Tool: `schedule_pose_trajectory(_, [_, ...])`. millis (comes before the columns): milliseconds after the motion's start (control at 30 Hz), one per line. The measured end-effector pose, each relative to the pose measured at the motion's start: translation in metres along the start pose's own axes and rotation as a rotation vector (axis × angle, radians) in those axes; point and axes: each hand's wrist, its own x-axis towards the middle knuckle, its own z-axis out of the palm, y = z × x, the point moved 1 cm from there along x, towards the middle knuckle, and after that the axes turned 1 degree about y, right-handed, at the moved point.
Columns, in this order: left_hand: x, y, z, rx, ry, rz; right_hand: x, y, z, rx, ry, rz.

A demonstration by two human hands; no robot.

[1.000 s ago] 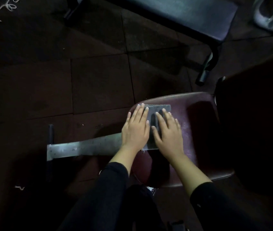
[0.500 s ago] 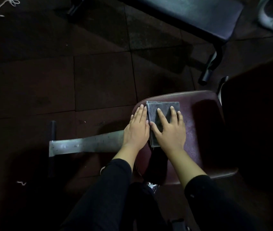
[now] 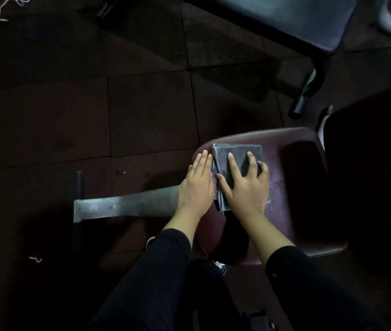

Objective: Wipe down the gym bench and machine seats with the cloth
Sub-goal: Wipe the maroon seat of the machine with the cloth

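Right hand: my right hand (image 3: 245,187) lies flat with fingers spread and straight, palm pressing down on the cloth (image 3: 237,161).
Left hand: my left hand (image 3: 198,185) is flat too, fingers straight and together, resting on the seat (image 3: 292,187) at its left edge, just beside the cloth's left side and touching it.
Cloth: a folded grey rectangle on the far left part of the maroon seat, long axis running away from me, its far edge near the seat's far rim.
Seat: padded, with a metal base bar (image 3: 122,206) reaching out to the left on the floor; a dark bench (image 3: 309,17) stands well apart beyond.
Change: a second ago both my hands lay on the cloth; now only the right does, and the cloth sits farther right and farther up the seat.
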Motion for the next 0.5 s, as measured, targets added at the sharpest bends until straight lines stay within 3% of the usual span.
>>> schedule_pose_trajectory(100, [0.001,0.001,0.0,-0.003,0.022,-0.005,0.007,-0.001,0.0,0.023,0.068,-0.004])
schedule_pose_trajectory(233, [0.003,0.009,-0.005,0.008,0.021,-0.026,0.014,-0.005,-0.009,0.077,0.036,-0.016])
schedule_pose_trajectory(500, [-0.011,0.033,-0.054,0.173,-0.124,-0.118,0.021,-0.009,-0.069,0.08,-0.33,0.054])
